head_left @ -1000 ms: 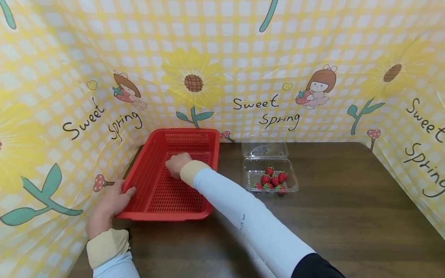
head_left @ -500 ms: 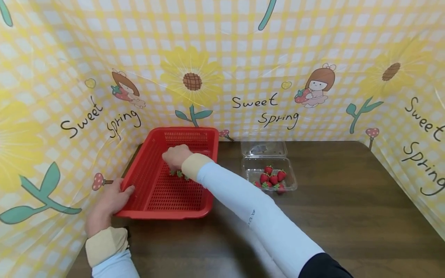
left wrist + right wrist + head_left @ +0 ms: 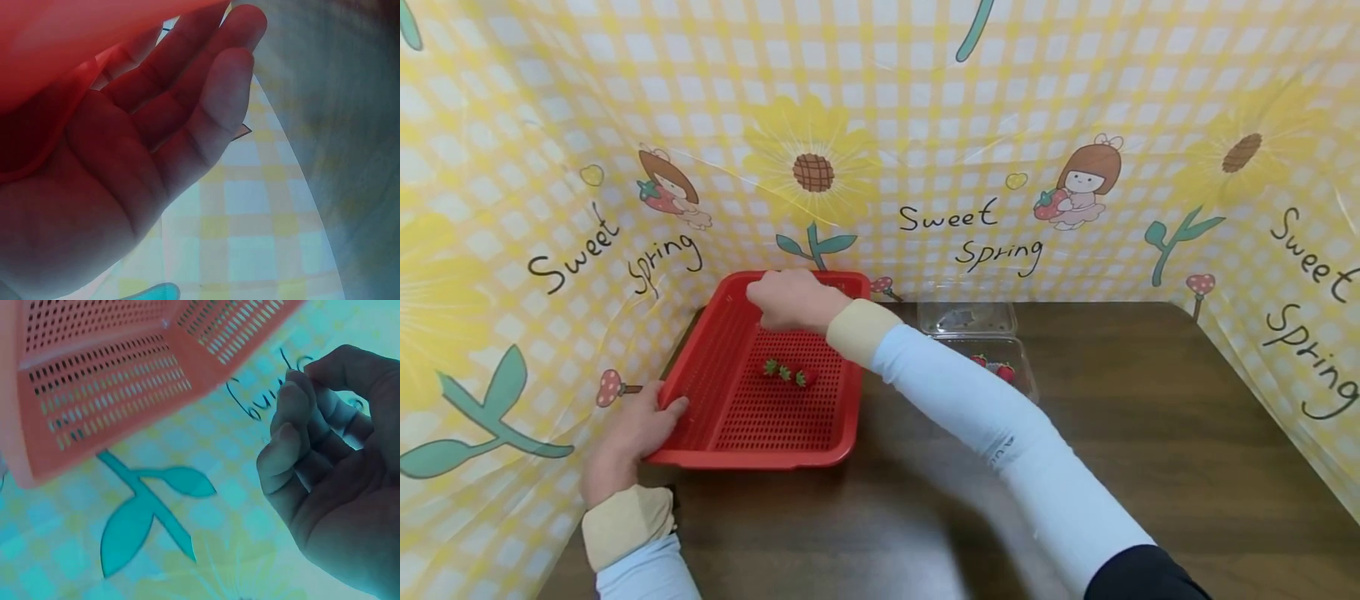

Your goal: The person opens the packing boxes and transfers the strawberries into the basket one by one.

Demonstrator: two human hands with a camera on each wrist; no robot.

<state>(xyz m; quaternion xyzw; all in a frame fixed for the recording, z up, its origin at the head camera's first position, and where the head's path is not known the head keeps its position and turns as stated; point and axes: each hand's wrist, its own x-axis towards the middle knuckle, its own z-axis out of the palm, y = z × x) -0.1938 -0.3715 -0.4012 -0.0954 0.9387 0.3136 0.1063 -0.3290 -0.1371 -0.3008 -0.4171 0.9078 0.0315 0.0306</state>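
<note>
My left hand [image 3: 636, 429] grips the left rim of a red plastic basket [image 3: 752, 459], thumb over the rim and fingers along its outer wall. In the left wrist view, the left hand [image 3: 144, 137] lies against that wall. Red strawberries [image 3: 808, 377] with green leaves lie in a short row on the slotted basket floor. My right hand [image 3: 793, 300] is above the far part of the basket. The right wrist view shows the right hand [image 3: 337, 462] with curled fingers, thumb near the index fingertip, and nothing held.
A clear plastic box [image 3: 1026, 379] with its lid [image 3: 966, 318] folded back stands right of the basket. More strawberries [image 3: 1005, 372] lie in it, partly hidden by my right sleeve. A brown wooden table [image 3: 1112, 417] lies underneath, with a yellow checked cloth [image 3: 887, 108] behind and at the sides.
My right hand has lifted from the basket floor and moved toward its far rim, uncovering the strawberries there. My right forearm now covers part of the clear box. The left hand keeps its grip.
</note>
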